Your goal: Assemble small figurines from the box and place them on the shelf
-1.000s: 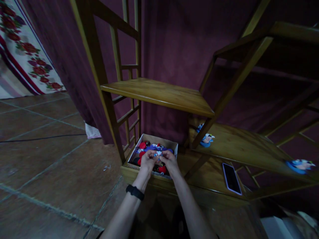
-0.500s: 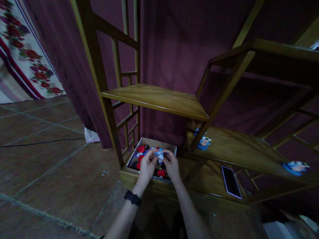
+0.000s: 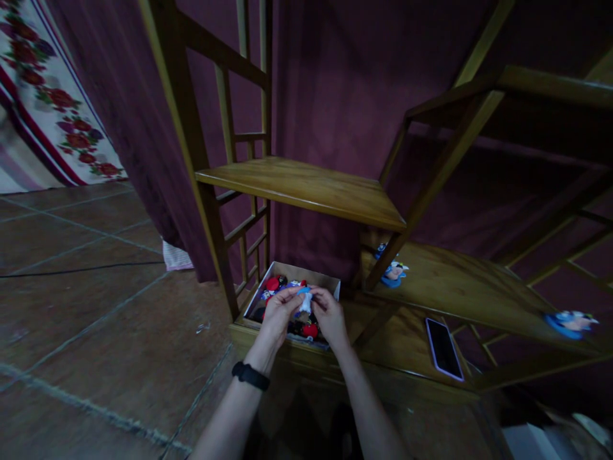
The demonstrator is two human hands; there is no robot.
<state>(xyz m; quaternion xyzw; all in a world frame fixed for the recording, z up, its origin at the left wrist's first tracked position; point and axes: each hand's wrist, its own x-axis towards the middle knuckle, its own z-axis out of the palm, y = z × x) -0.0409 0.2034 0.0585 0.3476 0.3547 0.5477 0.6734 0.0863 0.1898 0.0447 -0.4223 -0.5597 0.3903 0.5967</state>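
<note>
Above a shallow cardboard box, my two hands hold a small blue-and-white figurine between them. My left hand, with a black band on its wrist, pinches the figurine's left side by its blue part. From the other side the fingers of my right hand are closed on it too. Its finer details are too small to make out. Several red, black, white and blue figurines lie in the box, partly hidden by my hands.
The box stands on the bottom board of a wooden shelf unit. Blue-and-white figurines stand on the right shelf, another figurine at its far end. A phone lies on the lower board. A dark red curtain hangs behind.
The figurine has been turned in my fingers, so a blue part now shows on top and white hangs below. Both hands stay over the box.
</note>
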